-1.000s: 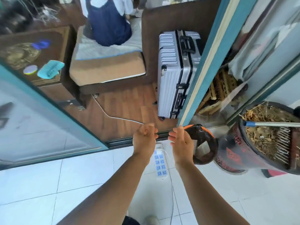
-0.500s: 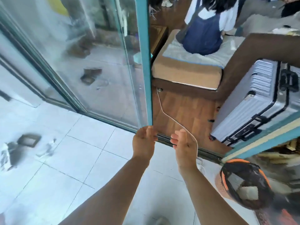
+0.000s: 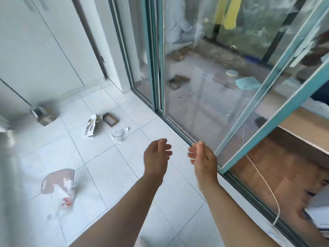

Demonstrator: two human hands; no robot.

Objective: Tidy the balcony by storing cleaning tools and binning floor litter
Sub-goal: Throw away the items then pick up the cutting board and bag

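Litter lies on the white tiled balcony floor. A crumpled printed packet [image 3: 90, 126] and a small brown open box [image 3: 110, 119] sit side by side at centre left. A clear plastic cup [image 3: 118, 135] lies just right of them. Nearer me on the left are a brown paper piece [image 3: 57, 179] and a white wrapper with red marks [image 3: 65, 195]. My left hand [image 3: 156, 155] and my right hand [image 3: 203, 157] are held out in front of me, both empty with fingers loosely apart, well short of the litter.
A teal-framed sliding glass door [image 3: 195, 97] runs along the right, its track [image 3: 249, 191] at floor level. A white cord [image 3: 267, 186] crosses the wooden floor inside. A white wall with a door [image 3: 53, 47] closes the left. A small dark object [image 3: 42, 114] sits by the wall.
My view has swung left from the doorway and suitcase to the balcony floor with litter. Both hands have opened from fists and no longer hold the white cord.
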